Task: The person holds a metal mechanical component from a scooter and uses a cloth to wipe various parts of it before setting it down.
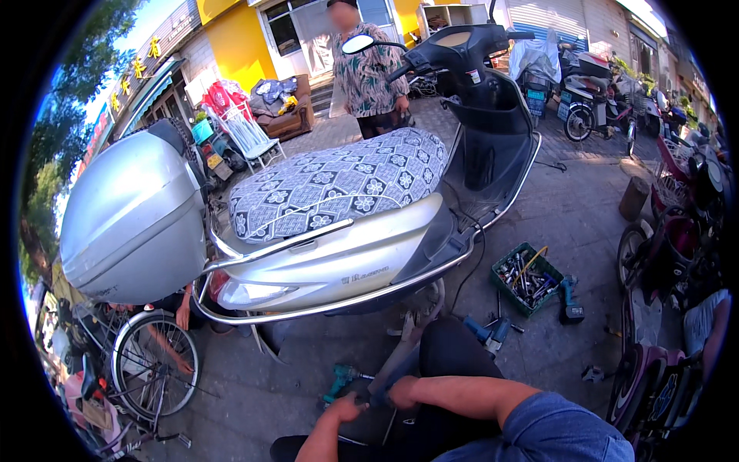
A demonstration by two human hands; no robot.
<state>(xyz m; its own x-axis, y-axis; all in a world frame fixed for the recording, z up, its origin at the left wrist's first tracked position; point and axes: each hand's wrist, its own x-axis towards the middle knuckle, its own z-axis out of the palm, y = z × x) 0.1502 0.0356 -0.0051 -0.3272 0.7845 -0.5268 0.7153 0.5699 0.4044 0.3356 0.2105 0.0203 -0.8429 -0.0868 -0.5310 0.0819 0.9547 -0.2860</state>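
Observation:
Low in front of me, beside my bent knee, my left hand [348,408] and my right hand [402,393] are close together. Both have their fingers curled in, around something dark and small between them that I cannot make out. Just beyond the left hand a green cordless drill [340,380] lies on the pavement, its tip pointing right. A long greyish part [400,354] slants up from the hands toward the underside of a silver scooter [339,258]. The scooter has a patterned cloth seat cover [339,185] and a silver top box [131,215].
Right of my knee lie a blue power tool [493,333], a green crate [504,279] of hand tools and another cordless drill [570,300]. Someone's arm [183,312] reaches by a bicycle wheel [154,366] at left. A person [369,77] stands behind the scooter. Parked bikes line the right.

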